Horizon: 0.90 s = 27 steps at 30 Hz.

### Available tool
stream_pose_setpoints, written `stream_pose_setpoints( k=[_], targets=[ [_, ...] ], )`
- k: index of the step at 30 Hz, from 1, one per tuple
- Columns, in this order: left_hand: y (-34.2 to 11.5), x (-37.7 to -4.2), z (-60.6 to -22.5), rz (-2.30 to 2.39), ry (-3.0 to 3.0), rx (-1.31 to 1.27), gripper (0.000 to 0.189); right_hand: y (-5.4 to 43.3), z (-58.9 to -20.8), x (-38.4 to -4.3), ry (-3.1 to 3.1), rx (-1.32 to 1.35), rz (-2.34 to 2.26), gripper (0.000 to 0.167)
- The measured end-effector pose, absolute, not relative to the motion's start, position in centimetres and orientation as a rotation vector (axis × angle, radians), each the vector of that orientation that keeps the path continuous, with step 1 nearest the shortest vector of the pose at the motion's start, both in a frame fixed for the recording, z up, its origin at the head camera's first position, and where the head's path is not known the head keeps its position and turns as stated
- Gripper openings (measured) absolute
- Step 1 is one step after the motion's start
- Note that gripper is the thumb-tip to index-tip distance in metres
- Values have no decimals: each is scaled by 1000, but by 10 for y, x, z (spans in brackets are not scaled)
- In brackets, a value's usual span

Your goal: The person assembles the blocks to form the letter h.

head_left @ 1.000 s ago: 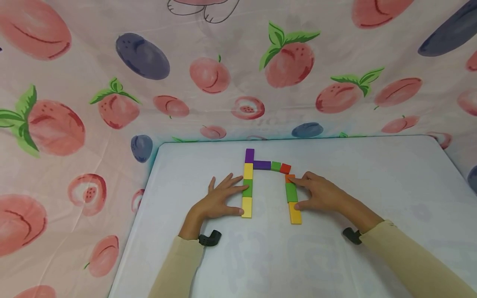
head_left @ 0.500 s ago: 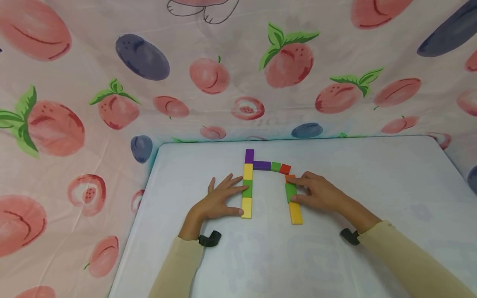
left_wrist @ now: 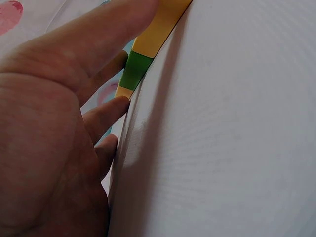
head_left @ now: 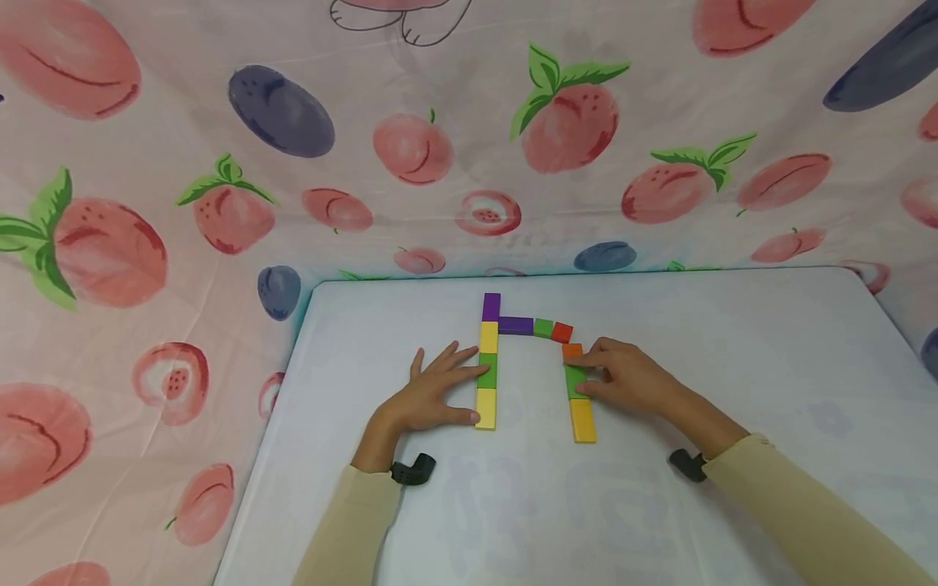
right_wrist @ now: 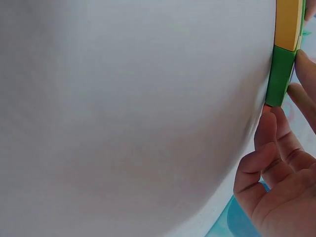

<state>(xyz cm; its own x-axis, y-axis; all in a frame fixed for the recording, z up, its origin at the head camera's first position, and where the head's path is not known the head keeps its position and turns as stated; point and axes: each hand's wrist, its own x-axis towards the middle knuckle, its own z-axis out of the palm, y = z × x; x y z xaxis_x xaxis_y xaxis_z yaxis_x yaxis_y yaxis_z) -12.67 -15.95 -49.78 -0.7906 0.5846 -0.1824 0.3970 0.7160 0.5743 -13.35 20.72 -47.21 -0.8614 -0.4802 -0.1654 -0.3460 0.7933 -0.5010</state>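
Note:
Two columns of coloured wooden blocks lie on the white table. In the head view my left hand (head_left: pixel 425 395) rests beside the left column, fingers spread. Its thumb touches the near yellow block (head_left: pixel 486 407) and its index finger the green block (head_left: pixel 487 370) beyond. My right hand (head_left: pixel 636 376) is bent over the right column, with thumb and index finger on its green block (head_left: pixel 574 382). An orange block (head_left: pixel 573 350) lies beyond it and a yellow-orange block (head_left: pixel 583 422) on the near side. In the right wrist view the right hand's other fingers (right_wrist: pixel 266 148) are curled.
Beyond the hands, a purple block (head_left: pixel 492 307) tops the left column. A second purple block (head_left: pixel 516 325), a small green block (head_left: pixel 543 327) and a red block (head_left: pixel 562 331) run rightward in a bent row. Fruit-print cloth (head_left: pixel 418 146) rises behind the table (head_left: pixel 513 505).
My right thumb has moved from the yellow-orange block onto the green one, and the index finger has slid nearer. The right column's blocks have shifted slightly rightward. My left hand stays put.

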Motion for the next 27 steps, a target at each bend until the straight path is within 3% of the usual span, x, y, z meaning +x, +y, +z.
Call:
stream_pose_setpoints(
  k=[7, 27],
  targets=[
    [-159, -127, -498, 731, 2571, 757, 80, 208, -475, -135, 2722, -646, -702, 68],
    [-159, -127, -498, 737, 2569, 751, 80, 207, -477, -138, 2733, -627, -729, 66]
  ],
)
